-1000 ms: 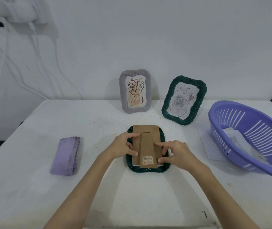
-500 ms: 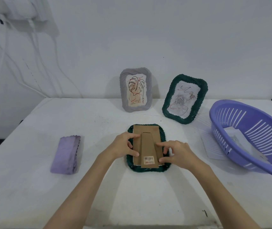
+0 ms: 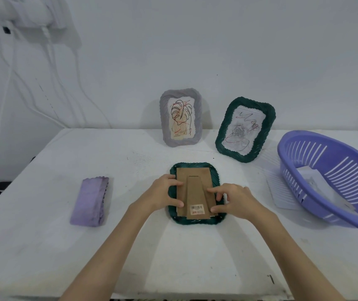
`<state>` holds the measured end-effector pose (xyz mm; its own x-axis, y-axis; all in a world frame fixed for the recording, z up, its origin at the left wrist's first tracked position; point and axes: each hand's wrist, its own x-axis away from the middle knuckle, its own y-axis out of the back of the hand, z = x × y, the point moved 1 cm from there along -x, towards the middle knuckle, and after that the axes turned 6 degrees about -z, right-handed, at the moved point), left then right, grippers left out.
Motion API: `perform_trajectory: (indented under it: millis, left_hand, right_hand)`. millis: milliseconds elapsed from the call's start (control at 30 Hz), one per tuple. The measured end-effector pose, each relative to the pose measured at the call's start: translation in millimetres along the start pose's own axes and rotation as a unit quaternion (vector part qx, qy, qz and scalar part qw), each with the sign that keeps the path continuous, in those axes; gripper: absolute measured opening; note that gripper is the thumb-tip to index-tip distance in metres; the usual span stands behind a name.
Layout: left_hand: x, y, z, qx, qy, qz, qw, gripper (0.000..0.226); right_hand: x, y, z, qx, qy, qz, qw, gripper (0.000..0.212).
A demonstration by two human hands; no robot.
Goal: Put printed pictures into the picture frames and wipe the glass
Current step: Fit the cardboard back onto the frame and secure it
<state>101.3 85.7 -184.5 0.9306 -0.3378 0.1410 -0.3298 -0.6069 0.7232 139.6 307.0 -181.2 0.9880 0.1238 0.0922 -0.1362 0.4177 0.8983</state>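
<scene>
A dark green woven picture frame (image 3: 193,165) lies face down in the middle of the table. Its brown cardboard backing board (image 3: 195,181), with a fold-out stand and a barcode sticker, faces up. My left hand (image 3: 165,194) grips the frame's left edge, forefinger and thumb curled onto the board. My right hand (image 3: 233,200) pinches at the board's right edge, with its forefinger reaching onto the stand. A grey frame (image 3: 165,118) with a leaf drawing and a green frame (image 3: 269,118) with a rose drawing stand against the wall. A folded purple cloth (image 3: 90,200) lies to the left.
A purple slotted plastic basket (image 3: 334,161) holding white sheets sits at the right, partly over the table edge. A white sheet (image 3: 277,192) lies beside it. White cables hang down the wall at the left.
Both hands stay on the face-down frame. The fingers of my right hand have shifted slightly along the board's right edge. Nothing else has moved.
</scene>
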Motion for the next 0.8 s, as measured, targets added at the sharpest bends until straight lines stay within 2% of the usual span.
perform_trajectory:
  millis: [167, 267, 333, 433, 633, 733, 800]
  left_hand:
    - [0.4, 1.0, 3.4, 0.021, 0.002, 0.001, 1.000, 0.064]
    - [-4.0, -0.9, 0.3, -0.025, -0.013, -0.045, 0.999, 0.051]
    - [-7.4, -4.0, -5.7, -0.070, -0.017, -0.069, 0.995, 0.059]
    - [-12.6, -10.6, -8.2, -0.082, -0.012, -0.051, 0.995, 0.078]
    - [-14.4, -16.5, -1.8, -0.099, -0.021, -0.051, 0.994, 0.077]
    - [-13.5, -18.9, -0.1, -0.111, -0.027, -0.055, 0.992, 0.079]
    - [-12.6, -19.9, 0.2, -0.112, -0.030, -0.057, 0.992, 0.080]
  right_hand:
    - [0.5, -1.1, -0.2, 0.002, 0.010, -0.004, 1.000, 0.059]
    - [-0.1, -0.4, 1.1, 0.022, 0.022, -0.002, 1.000, 0.059]
    - [0.5, 0.8, 2.3, 0.025, 0.023, 0.004, 0.999, 0.059]
    - [0.6, 0.9, 0.9, 0.027, 0.019, 0.005, 0.999, 0.059]
    - [-1.7, -2.1, -5.6, -0.046, 0.005, 0.021, 0.999, 0.055]
    - [-7.8, -4.6, -12.4, -0.086, 0.014, 0.030, 0.996, 0.039]
    - [-17.2, -2.8, -13.2, -0.124, 0.029, -0.029, 0.991, 0.021]
